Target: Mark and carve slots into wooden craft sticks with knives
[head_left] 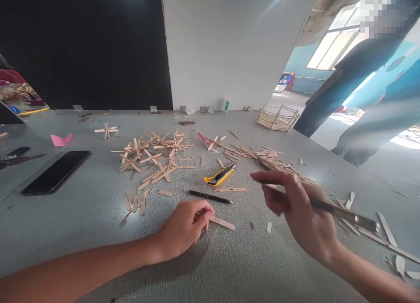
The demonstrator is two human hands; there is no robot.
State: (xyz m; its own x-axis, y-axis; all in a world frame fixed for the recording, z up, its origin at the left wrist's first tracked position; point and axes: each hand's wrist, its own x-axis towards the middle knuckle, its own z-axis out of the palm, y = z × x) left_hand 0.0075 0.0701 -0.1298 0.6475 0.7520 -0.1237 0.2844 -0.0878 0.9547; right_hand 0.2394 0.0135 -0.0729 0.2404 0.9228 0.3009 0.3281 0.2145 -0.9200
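My left hand (188,226) is closed around a wooden craft stick (223,223), pinching it close to the table; a small cut mark shows on the stick. To the right, my right hand (300,211) is raised above the table and wrapped around a long dark tool (341,210) with a metallic end; its exact kind is unclear through blur. Just beyond my left hand lie a black pen (210,196), a yellow box cutter (220,175) and another craft stick (232,189) with a cut in it. Small offcuts (269,227) rest between my hands.
Star-shaped stick assemblies (160,156) are heaped in the middle. Loose sticks (272,156) spread to the right. A phone (56,172), pink paper (61,140), glue stick (227,105) and stick-built frame (278,118) lie around. A panel (236,49) stands behind; a person (361,75) is at right.
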